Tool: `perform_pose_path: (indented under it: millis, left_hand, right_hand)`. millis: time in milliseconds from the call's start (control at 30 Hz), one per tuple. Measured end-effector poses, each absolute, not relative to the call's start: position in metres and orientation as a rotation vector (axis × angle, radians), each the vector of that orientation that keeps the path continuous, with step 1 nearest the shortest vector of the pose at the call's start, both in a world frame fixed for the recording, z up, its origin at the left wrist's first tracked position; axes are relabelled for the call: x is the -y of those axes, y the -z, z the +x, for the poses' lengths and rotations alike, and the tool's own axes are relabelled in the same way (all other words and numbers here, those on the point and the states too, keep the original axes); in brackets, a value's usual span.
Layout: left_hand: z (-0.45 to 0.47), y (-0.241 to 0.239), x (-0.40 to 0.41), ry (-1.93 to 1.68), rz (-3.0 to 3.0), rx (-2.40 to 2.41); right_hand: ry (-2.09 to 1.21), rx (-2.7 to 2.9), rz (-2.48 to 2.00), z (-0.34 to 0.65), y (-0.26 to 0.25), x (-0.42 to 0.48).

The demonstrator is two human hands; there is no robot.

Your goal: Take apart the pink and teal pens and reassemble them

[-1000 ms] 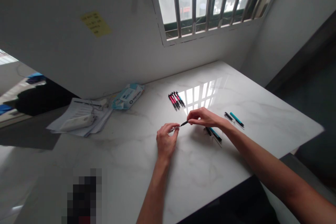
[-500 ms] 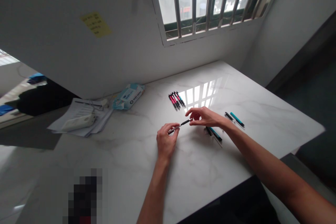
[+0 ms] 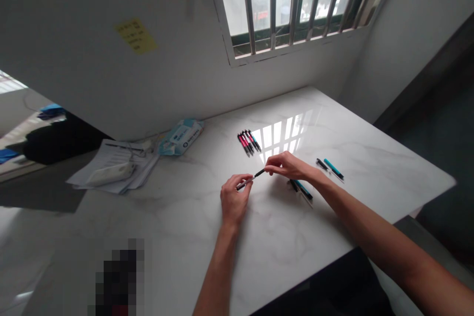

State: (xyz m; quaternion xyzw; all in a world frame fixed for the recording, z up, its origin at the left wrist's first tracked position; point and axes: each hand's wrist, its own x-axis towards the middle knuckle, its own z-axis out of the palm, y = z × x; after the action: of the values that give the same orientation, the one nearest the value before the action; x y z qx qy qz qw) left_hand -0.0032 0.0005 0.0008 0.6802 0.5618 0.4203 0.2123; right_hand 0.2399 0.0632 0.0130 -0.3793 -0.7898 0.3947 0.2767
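My left hand (image 3: 236, 196) is closed around a slim pen (image 3: 259, 173), which slants up to the right. Its near part is dark and pale, and its far section is black. At that black end, the thumb and fingers of my right hand (image 3: 283, 165) pinch it; the exact tip is hidden by them. Below my right wrist lie pen parts: a teal barrel (image 3: 304, 189) with black pieces and a thin pale refill (image 3: 307, 200). Farther right lies another teal barrel (image 3: 332, 167), beside a black piece (image 3: 322, 163).
Several red, black and teal pens (image 3: 248, 141) lie in a row beyond my hands. A blue-white wipes packet (image 3: 182, 137) rests near the wall. Papers (image 3: 122, 158) with a white device (image 3: 112, 174) lie at the left. The marble-patterned table (image 3: 177, 237) meets a wall below a barred window.
My right hand has moved slightly left and its fingers have closed on the pen's black end. The left hand keeps its place with the pen.
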Motion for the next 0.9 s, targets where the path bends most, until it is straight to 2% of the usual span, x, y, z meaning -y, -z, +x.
perform_pose_path:
  millis: [267, 667, 900]
  left_hand:
    - [-0.003, -0.001, 0.0, -1.158, 1.882, -1.558]
    - [-0.001, 0.0, 0.001, -1.147, 1.893, -1.544]
    - [0.0, -0.002, 0.001, -1.139, 1.897, -1.571]
  right_hand:
    - [-0.996, 2.147, -1.01, 0.236, -0.01, -0.062]
    - [-1.083, 2.148, -1.139, 0.228, -0.01, -0.06]
    - [-1.05, 2.119, -1.003, 0.239, -0.013, -0.062]
